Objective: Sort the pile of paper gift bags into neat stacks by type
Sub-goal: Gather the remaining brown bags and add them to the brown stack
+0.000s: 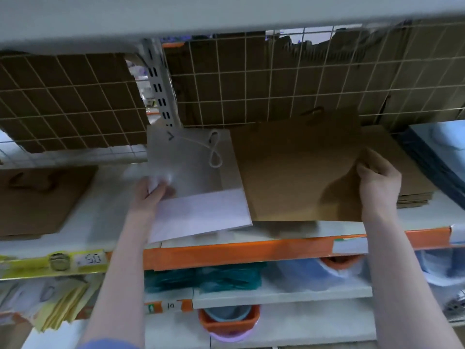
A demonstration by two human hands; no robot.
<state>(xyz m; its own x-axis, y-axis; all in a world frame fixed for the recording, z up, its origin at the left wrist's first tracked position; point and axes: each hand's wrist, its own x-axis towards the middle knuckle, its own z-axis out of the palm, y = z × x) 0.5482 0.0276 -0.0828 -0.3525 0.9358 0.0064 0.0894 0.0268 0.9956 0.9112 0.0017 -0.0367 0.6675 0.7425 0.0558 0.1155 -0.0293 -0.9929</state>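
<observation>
A white paper gift bag [198, 182] with a cord handle lies flat on the shelf [108, 207], its near corner over the orange front edge. My left hand [154, 191] grips its left edge. To its right, my right hand [377, 181] holds the right edge of a brown kraft gift bag [297, 172], lifted slightly and overlapping the white one. Under and behind it sits a stack of brown bags [412, 190]. Another brown bag [40, 197] with dark handles lies flat at the far left.
A wire grid backed with cardboard [251, 81] closes the shelf's rear, and an upper shelf [226, 11] hangs low overhead. Blue bags [437, 147] are stacked at the far right. Lower shelves hold teal bags [201, 275], yellow paper [63, 306] and plastic bowls [229, 321].
</observation>
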